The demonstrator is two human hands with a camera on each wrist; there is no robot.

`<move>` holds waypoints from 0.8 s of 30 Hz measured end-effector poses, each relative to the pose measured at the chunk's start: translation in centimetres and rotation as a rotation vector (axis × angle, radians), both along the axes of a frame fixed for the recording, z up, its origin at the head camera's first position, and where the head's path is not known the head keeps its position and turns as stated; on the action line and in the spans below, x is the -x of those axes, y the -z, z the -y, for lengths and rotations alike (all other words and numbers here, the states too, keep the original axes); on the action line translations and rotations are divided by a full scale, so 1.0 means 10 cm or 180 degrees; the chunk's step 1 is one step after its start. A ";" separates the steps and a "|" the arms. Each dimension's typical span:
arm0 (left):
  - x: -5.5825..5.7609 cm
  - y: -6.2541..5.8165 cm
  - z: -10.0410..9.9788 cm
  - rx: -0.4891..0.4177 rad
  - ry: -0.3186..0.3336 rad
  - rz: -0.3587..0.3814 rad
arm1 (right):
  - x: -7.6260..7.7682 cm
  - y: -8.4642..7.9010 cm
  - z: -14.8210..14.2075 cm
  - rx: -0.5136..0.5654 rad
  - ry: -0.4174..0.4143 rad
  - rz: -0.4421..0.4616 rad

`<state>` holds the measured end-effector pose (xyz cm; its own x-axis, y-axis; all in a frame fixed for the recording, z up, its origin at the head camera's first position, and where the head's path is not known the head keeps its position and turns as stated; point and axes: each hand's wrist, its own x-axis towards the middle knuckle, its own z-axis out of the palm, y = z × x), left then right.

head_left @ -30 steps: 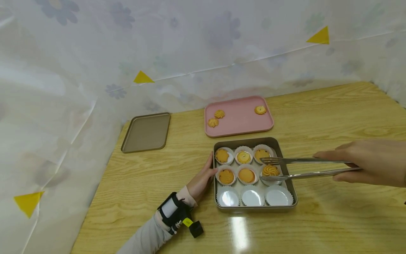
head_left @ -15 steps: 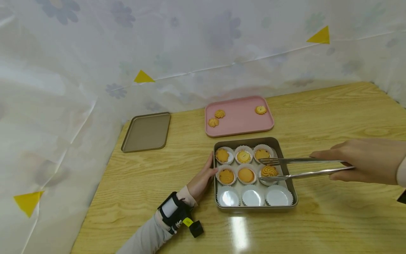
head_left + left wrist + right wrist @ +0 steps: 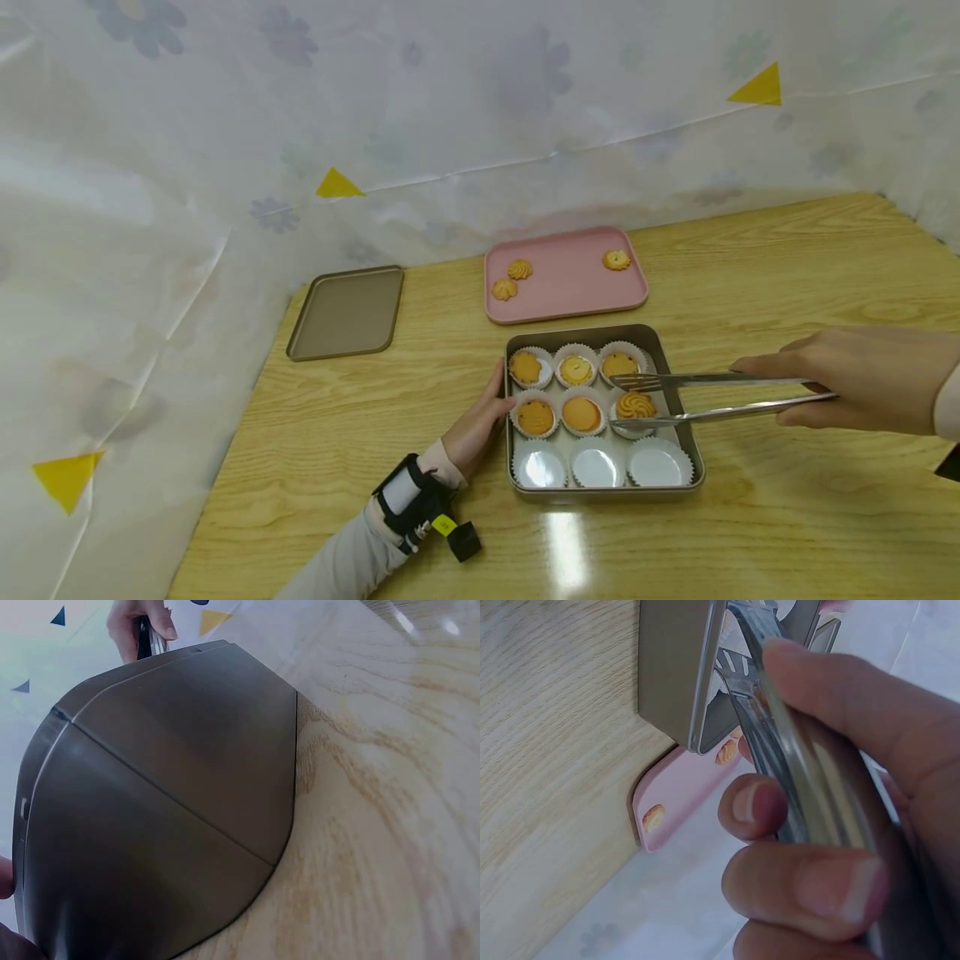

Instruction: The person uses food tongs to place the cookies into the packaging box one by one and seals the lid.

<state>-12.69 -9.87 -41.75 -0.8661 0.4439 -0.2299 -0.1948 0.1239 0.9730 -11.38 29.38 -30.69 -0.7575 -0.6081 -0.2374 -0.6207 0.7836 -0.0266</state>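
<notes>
A square metal baking tin (image 3: pixel 603 492) holds rows of white paper cups. Cookies sit in the back and middle rows; the front row's three paper cups (image 3: pixel 660 463) show bare bottoms. My left hand (image 3: pixel 478 427) holds the tin's left side, thumb at the rim and fingers along the outer wall. From the right, my right hand (image 3: pixel 862 379) grips metal tongs (image 3: pixel 731 411), thumb and curled fingers around the arms, as the right wrist view also shows. The tong tips lie on either side of a swirl cookie (image 3: pixel 636 405) at the right cup of the middle row.
Behind the tin lies a pink tray (image 3: pixel 562 292) with two cookies (image 3: pixel 519 269) at its left and one flower-edged cookie (image 3: pixel 617 260) at its right. A flat brown tray (image 3: pixel 348 312) rests at the back left. A patterned white sheet hangs behind the wooden table (image 3: pixel 375 400).
The right hand and tongs have shifted slightly left, and the swirl cookie has moved a little left with them. The left hand and the tin stay in place.
</notes>
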 end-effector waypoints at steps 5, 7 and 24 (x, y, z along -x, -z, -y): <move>0.00 0.00 0.00 0.0016 0.0017 -0.0022 | 0.00 0.00 0.00 -0.0008 0.0006 0.0008; 0.00 0.00 0.00 0.0017 0.0029 -0.0024 | 0.00 0.00 0.00 -0.0021 0.0034 0.0029; 0.00 0.00 0.01 -0.0002 0.0020 -0.0018 | 0.06 -0.12 0.03 0.0334 -0.0029 0.0048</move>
<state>-12.71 -9.92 -41.78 -0.8646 0.4494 -0.2247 -0.1886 0.1244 0.9742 -11.99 29.09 -29.52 -0.7487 -0.6370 -0.1834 -0.6267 0.7704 -0.1175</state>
